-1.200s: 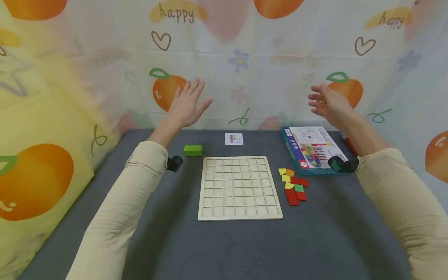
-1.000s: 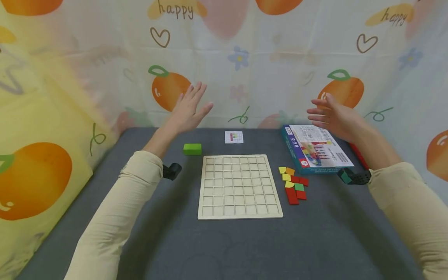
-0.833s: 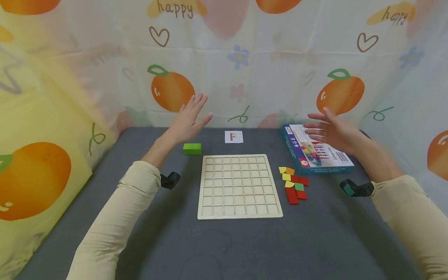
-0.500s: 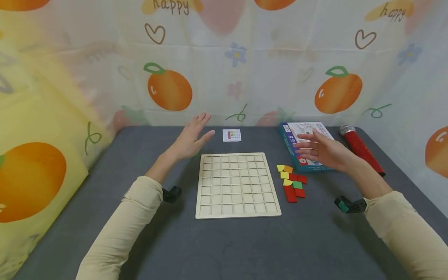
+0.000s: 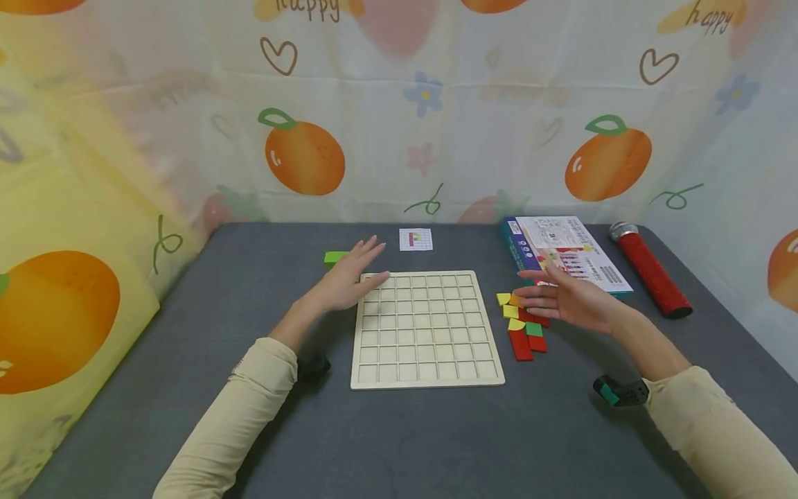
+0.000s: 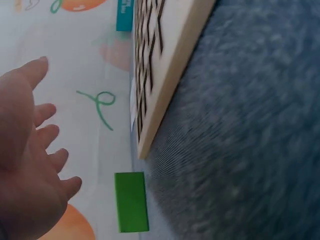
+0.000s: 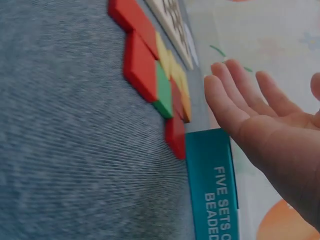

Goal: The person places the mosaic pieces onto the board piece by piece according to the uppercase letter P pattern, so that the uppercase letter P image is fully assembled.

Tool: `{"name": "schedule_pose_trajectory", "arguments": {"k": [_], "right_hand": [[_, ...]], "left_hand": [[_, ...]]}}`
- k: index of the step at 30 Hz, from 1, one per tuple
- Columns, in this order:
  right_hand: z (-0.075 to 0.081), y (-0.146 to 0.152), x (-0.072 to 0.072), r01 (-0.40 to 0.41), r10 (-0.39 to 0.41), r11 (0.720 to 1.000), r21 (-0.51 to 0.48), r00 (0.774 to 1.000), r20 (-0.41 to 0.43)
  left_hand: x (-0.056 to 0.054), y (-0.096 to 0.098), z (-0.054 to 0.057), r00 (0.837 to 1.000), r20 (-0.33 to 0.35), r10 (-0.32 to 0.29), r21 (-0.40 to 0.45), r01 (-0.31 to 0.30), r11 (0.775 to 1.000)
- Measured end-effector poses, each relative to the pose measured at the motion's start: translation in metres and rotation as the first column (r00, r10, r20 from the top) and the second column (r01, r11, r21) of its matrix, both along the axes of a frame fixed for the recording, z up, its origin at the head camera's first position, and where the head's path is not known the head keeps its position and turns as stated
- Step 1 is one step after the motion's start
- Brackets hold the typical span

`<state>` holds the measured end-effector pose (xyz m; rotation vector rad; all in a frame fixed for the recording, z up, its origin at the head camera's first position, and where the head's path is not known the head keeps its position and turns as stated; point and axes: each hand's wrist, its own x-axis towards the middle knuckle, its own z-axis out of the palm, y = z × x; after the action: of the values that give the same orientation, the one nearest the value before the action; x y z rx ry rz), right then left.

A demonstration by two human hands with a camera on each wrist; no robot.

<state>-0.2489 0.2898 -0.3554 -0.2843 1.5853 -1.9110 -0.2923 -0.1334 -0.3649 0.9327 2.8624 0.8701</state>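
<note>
My left hand [image 5: 349, 278] hovers over the upper left corner of a pale wooden grid board [image 5: 430, 329], fingers extended and holding nothing. Behind it, partly covered in the head view, sits a green block [image 5: 334, 258]; the left wrist view shows that green block [image 6: 131, 202] in full. My right hand [image 5: 570, 299] is held above a cluster of flat coloured tiles [image 5: 520, 344], its fingers loosely spread and nothing in them. The tiles are red, yellow, orange and green, lying right of the board. In the right wrist view, the right hand [image 7: 270, 120] appears apart from the tiles.
A teal-edged box [image 5: 592, 256] lies at the back right, with a red microphone [image 5: 654, 274] beside it. Behind the board is a small printed card [image 5: 415, 240]. A patterned curtain [image 5: 386, 111] borders the dark table [image 5: 411, 443] at the back.
Both hands have come down and nearer, from in front of the curtain to above the table. The view has tilted slightly downward. The board, tiles and box have stayed in place.
</note>
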Motion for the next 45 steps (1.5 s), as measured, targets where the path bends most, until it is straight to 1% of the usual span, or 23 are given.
{"name": "schedule_pose_trajectory", "arguments": {"k": [2,4,6,8,10,13,16,20,23,28,35,37,39,41,45], "right_hand": [[-0.003,0.000,0.002,-0.047,0.047,0.999,0.003,0.999,-0.003],[-0.006,-0.002,0.003,-0.079,0.079,0.996,0.030,0.997,-0.015],[-0.008,-0.005,0.004,-0.082,0.086,0.991,0.103,0.996,-0.027],[-0.009,-0.009,0.005,-0.071,0.081,0.979,0.191,0.996,-0.044],[-0.010,-0.012,0.006,-0.062,0.080,0.964,0.258,0.995,-0.058],[-0.010,-0.015,0.005,-0.052,0.081,0.943,0.329,0.994,-0.077],[-0.009,-0.018,0.005,-0.042,0.087,0.925,0.378,0.991,-0.102],[-0.009,-0.020,0.004,-0.033,0.100,0.902,0.431,0.986,-0.135],[-0.009,-0.022,0.003,-0.041,0.137,0.887,0.460,0.975,-0.176],[-0.009,-0.025,0.000,-0.040,0.191,0.863,0.504,0.948,-0.253],[-0.012,-0.026,-0.001,0.011,0.184,0.826,0.564,0.940,-0.288],[-0.014,-0.025,-0.001,0.015,0.199,0.818,0.576,0.931,-0.307],[-0.015,-0.024,-0.001,0.012,0.231,0.809,0.588,0.913,-0.337],[-0.016,-0.023,-0.002,0.005,0.270,0.803,0.596,0.888,-0.372],[-0.018,-0.024,-0.004,-0.035,0.345,0.810,0.585,0.835,-0.428]], "left_hand": [[0.001,0.002,-0.004,1.000,0.018,-0.006,-0.022,0.007,1.000],[0.001,0.002,-0.009,0.999,0.051,-0.017,-0.045,0.020,0.999],[0.002,0.002,-0.012,0.995,0.093,-0.036,-0.060,0.042,0.997],[0.002,0.001,-0.015,0.990,0.131,-0.057,-0.068,0.067,0.995],[0.002,0.001,-0.017,0.986,0.148,-0.073,-0.085,0.086,0.993],[0.002,0.000,-0.017,0.986,0.148,-0.077,-0.131,0.096,0.987],[0.003,-0.001,-0.015,0.986,0.153,-0.068,-0.198,0.098,0.975],[0.004,-0.004,-0.014,0.976,0.210,-0.050,-0.261,0.105,0.959],[0.005,-0.005,-0.013,0.971,0.237,-0.046,-0.277,0.113,0.954],[0.005,-0.005,-0.013,0.968,0.245,-0.051,-0.282,0.121,0.952],[0.005,-0.002,-0.010,0.969,0.244,-0.042,-0.307,0.118,0.944],[0.006,-0.002,-0.010,0.968,0.247,-0.040,-0.309,0.118,0.944],[0.006,-0.002,-0.009,0.968,0.246,-0.039,-0.312,0.117,0.943],[0.006,-0.002,-0.009,0.968,0.246,-0.045,-0.308,0.122,0.943],[0.005,-0.005,-0.010,0.967,0.248,-0.059,-0.295,0.133,0.946]]}}
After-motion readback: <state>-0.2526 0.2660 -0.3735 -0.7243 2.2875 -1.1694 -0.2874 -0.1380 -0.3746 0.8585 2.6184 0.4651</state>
